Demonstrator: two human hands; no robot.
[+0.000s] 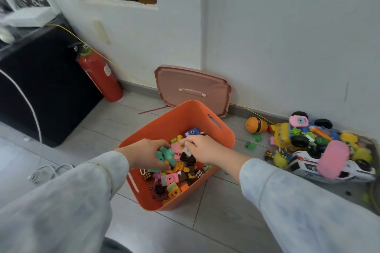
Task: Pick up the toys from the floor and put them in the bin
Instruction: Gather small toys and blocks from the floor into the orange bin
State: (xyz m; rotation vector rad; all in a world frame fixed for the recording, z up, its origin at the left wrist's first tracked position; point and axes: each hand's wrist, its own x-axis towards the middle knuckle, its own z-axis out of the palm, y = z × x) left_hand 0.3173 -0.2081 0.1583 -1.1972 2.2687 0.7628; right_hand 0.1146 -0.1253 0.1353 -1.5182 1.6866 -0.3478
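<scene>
An orange bin (pixel 178 118) stands on the grey floor, filled with several small toys: toy cameras, puzzle cubes, bricks. Both my hands are over its opening. My left hand (pixel 144 153) curls round a teal toy (pixel 167 155) just above the pile. My right hand (pixel 202 149) pinches a small dark and white toy (pixel 187 155) above the toys. A heap of toys (pixel 316 146) lies on the floor at the right by the wall, with a pink toy camera (pixel 299 122) on top, a white toy car (pixel 333 167) and an orange ball-shaped toy (pixel 256 125).
The bin's pink lid (pixel 192 89) leans against the white wall behind the bin. A red fire extinguisher (pixel 98 74) stands at the left beside a black cabinet (pixel 41 88). A white cable (pixel 41 168) lies coiled on the floor at the left.
</scene>
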